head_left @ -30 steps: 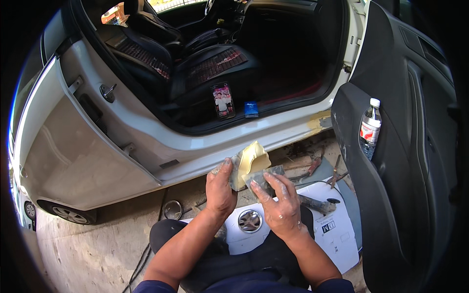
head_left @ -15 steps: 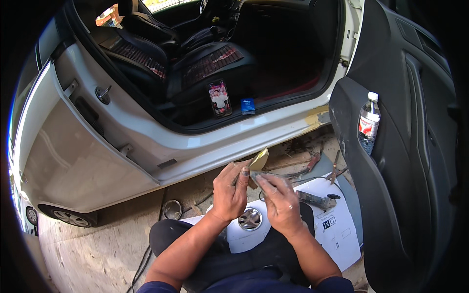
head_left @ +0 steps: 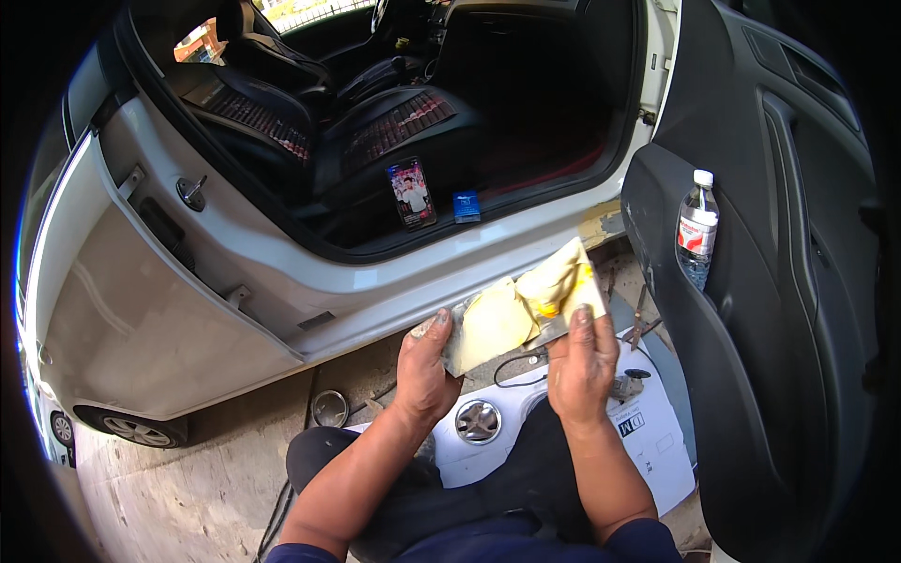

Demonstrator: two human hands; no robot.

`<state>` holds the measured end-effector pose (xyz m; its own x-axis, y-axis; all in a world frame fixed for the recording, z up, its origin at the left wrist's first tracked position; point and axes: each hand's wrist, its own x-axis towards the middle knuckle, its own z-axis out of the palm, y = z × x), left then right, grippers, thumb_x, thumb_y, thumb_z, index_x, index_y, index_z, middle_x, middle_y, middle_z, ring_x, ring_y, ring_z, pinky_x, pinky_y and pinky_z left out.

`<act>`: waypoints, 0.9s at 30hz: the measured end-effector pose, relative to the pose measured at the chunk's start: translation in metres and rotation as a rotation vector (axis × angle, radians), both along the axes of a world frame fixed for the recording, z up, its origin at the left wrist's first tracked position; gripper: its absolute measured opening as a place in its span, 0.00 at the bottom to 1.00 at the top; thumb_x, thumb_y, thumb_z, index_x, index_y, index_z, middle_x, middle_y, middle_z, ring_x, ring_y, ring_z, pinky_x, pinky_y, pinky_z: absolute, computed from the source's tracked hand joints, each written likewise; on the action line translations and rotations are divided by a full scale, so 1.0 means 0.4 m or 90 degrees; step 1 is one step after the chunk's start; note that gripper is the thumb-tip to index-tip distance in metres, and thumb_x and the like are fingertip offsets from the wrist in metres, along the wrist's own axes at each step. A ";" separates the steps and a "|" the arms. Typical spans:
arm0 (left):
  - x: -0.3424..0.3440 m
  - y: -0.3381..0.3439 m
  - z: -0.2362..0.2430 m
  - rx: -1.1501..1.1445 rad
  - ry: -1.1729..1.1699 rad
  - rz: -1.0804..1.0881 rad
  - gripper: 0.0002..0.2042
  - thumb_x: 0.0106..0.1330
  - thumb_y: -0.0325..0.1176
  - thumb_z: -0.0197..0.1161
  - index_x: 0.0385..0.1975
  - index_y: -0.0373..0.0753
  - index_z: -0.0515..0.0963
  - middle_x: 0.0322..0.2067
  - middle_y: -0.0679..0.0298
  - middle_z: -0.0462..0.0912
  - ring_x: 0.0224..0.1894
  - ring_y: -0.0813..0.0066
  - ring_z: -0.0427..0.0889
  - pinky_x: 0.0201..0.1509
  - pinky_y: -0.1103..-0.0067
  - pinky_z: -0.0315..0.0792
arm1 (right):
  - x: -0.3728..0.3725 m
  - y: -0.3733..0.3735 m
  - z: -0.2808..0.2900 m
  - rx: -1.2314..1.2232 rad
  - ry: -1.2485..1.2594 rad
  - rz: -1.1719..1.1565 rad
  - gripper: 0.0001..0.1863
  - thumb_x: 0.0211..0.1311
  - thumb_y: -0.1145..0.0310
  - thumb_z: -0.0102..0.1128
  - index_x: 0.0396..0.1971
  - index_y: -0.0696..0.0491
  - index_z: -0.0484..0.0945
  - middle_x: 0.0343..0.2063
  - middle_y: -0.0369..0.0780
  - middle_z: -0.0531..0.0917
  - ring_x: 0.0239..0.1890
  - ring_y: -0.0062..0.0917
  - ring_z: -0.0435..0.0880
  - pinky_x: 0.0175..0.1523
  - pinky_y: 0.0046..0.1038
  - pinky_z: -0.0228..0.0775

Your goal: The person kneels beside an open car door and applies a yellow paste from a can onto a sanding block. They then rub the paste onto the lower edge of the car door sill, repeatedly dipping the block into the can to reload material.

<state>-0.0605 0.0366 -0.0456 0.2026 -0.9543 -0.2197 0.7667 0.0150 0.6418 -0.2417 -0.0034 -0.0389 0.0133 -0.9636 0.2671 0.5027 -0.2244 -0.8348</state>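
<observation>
My left hand (head_left: 425,371) is closed on a flat putty spreader (head_left: 459,343), its thumb on top. Pale yellow putty (head_left: 495,326) covers most of that spreader. My right hand (head_left: 584,369) grips a second flat spreader (head_left: 593,298), thumb on its face and fingers mostly hidden behind. A thick lump of putty (head_left: 547,281) with bright orange-yellow streaks lies on it. The two spreaders meet or overlap in the middle; exactly where cannot be made out. Both are held out before the white car sill (head_left: 413,283).
A phone (head_left: 411,192) and a small blue box (head_left: 466,206) stand inside the doorway. The open door (head_left: 657,244) on the right holds a water bottle (head_left: 697,230). Below are white cardboard (head_left: 657,441), a round silver cap (head_left: 478,422), a metal ring (head_left: 330,408) and cables.
My hands have moved apart and turned the spreaders' putty-covered faces up into view; before, they were held together nearly edge-on. The view has shifted slightly.
</observation>
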 end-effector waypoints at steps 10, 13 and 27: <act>0.052 -0.008 -0.015 0.040 0.082 -0.022 0.16 0.84 0.40 0.59 0.60 0.34 0.78 0.56 0.53 0.89 0.56 0.59 0.91 0.62 0.64 0.84 | -0.036 0.011 -0.068 -0.425 0.653 -0.125 0.25 0.73 0.78 0.65 0.68 0.57 0.81 0.60 0.52 0.87 0.56 0.49 0.90 0.61 0.42 0.84; 0.047 -0.008 0.018 -0.009 0.055 -0.029 0.16 0.84 0.41 0.60 0.58 0.34 0.79 0.53 0.54 0.90 0.53 0.61 0.92 0.55 0.66 0.85 | -0.052 0.009 -0.068 -0.420 0.714 -0.144 0.23 0.71 0.78 0.65 0.65 0.56 0.84 0.57 0.51 0.88 0.52 0.48 0.90 0.59 0.43 0.84; 0.074 -0.019 -0.022 -0.043 -0.174 0.104 0.16 0.85 0.39 0.59 0.53 0.28 0.82 0.49 0.56 0.89 0.47 0.68 0.89 0.54 0.70 0.84 | 0.011 0.087 -0.054 -0.445 0.642 -0.038 0.27 0.62 0.82 0.67 0.61 0.50 0.88 0.55 0.47 0.87 0.56 0.45 0.87 0.63 0.44 0.82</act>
